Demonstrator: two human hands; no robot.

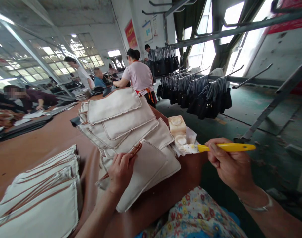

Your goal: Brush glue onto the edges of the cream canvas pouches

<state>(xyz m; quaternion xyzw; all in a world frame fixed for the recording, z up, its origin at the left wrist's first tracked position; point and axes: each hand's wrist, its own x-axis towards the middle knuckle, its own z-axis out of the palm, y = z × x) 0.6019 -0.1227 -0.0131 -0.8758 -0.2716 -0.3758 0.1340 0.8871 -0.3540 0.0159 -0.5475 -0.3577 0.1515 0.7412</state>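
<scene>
Gripping a brush (203,148) in the curled right hand (231,165), near a tub (177,125). Pinching a panel (144,170) in the left hand (121,171), over a pile (128,120).

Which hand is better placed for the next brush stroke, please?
Likely the right hand: it holds the yellow-handled brush beside the smeared container, while the left hand holds a cream panel.

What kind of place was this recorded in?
Probably a bag or leather-goods workshop: black handbags hang on a grey metal rack, stitched cream fabric panels lie stacked, and several people work at tables.
</scene>
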